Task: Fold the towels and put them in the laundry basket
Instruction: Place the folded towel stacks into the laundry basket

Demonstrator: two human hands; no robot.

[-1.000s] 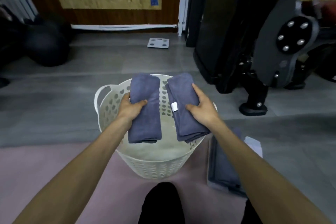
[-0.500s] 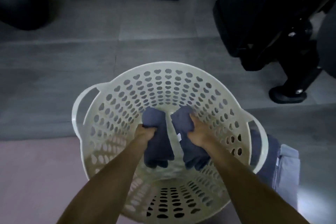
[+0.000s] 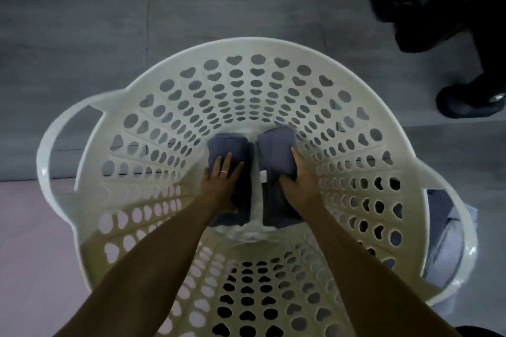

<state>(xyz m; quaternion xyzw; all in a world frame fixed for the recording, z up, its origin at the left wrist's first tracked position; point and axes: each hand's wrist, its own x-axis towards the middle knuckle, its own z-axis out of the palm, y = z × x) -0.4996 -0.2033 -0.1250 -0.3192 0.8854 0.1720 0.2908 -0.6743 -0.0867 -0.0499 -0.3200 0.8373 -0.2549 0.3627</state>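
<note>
Now I am placing: my left hand (image 3: 222, 182) lies flat on one folded towel (image 3: 229, 154), my right hand (image 3: 297, 178) seemingly grips the other towel (image 3: 276, 149), both at the laundry basket (image 3: 276, 48) bottom. Next, release and withdraw.

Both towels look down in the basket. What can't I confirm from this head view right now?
- Left towel: near half hidden under the left hand.
- Right towel: right edge covered by the right hand.
- White tag: too small to read.
- Cloth outside the basket, right: screened by its wall.
</note>
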